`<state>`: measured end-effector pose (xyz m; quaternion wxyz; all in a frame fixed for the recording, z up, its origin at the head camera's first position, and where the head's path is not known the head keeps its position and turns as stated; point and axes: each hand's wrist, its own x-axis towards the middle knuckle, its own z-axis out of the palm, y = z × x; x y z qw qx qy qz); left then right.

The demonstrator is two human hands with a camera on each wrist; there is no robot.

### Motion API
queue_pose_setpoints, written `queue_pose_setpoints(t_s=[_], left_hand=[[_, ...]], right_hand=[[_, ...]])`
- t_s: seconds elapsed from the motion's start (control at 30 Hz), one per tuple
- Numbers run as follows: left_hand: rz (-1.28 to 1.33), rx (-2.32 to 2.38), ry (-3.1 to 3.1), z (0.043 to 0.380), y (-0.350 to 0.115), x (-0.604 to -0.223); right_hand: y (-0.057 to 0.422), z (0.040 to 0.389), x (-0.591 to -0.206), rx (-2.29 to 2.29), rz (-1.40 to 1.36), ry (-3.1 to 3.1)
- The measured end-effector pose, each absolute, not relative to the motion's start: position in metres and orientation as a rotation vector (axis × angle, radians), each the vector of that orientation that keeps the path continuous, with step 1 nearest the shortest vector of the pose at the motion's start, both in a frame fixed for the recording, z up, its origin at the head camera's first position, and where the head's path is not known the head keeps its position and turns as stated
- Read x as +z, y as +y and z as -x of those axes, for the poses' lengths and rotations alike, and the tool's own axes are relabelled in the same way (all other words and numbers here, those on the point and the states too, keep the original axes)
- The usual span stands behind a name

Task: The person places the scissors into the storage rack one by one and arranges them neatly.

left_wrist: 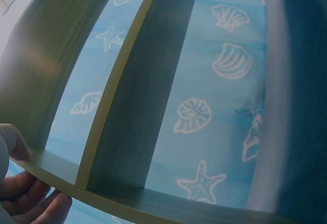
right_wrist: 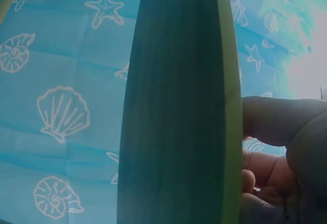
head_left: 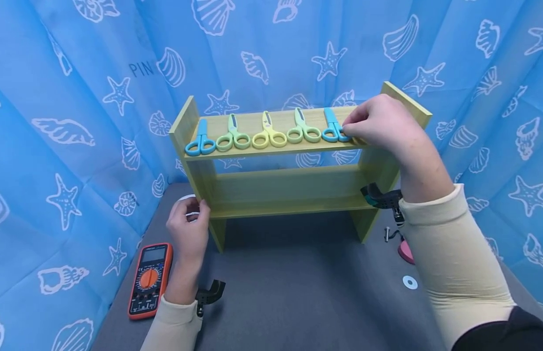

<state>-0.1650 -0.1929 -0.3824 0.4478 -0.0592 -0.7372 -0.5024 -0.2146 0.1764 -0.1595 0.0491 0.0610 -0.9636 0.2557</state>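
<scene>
A wooden two-tier shelf (head_left: 289, 190) stands on the grey table. Its top board holds a row of small scissors: blue scissors (head_left: 202, 139) at the left end, green scissors (head_left: 232, 134), yellow scissors (head_left: 268, 134), green scissors (head_left: 302, 127) and blue scissors (head_left: 334, 127) at the right. All have their handles toward me. My right hand (head_left: 385, 122) pinches the right handle loop of the rightmost blue pair; its fingertips are partly hidden. My left hand (head_left: 190, 226) grips the shelf's left side panel (left_wrist: 66, 180), thumb inside and fingers outside.
A red-and-black multimeter (head_left: 149, 280) lies on the table at the left. To the right are a pink round object (head_left: 405, 252), a small metal bolt (head_left: 387, 234) and a white ring (head_left: 410, 282). A blue shell-patterned curtain (head_left: 271, 48) hangs behind the shelf.
</scene>
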Motion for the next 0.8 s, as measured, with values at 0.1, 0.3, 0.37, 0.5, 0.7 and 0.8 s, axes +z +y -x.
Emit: queue_pose_setpoints(t_s=[0.1, 0.3, 0.37, 0.5, 0.7, 0.8], left_hand=[[0.152, -1.250, -1.819, 0.167, -0.196, -0.385], [0.132, -1.230, -1.835, 0.164, -0.193, -0.381], [0.133, -1.228, -1.834, 0.159, -0.189, -0.374], [0.143, -1.231, -1.822, 0.149, -0.182, -0.359], [0.168, -1.202, -1.840, 0.156, -0.191, -0.365], [0.175, -1.171, -1.878, 0.163, -0.202, -0.375]], right_hand=[[0.175, 0.212, -0.161, 0.817, -0.183, -2.903], [0.179, 0.194, -0.169, 0.895, -0.106, -2.771], [0.180, 0.184, -0.175, 0.916, -0.109, -2.700], [0.181, 0.166, -0.189, 0.917, -0.199, -2.506], [0.186, 0.144, -0.214, 0.878, -0.394, -2.241], [0.187, 0.134, -0.227, 0.858, -0.462, -2.169]])
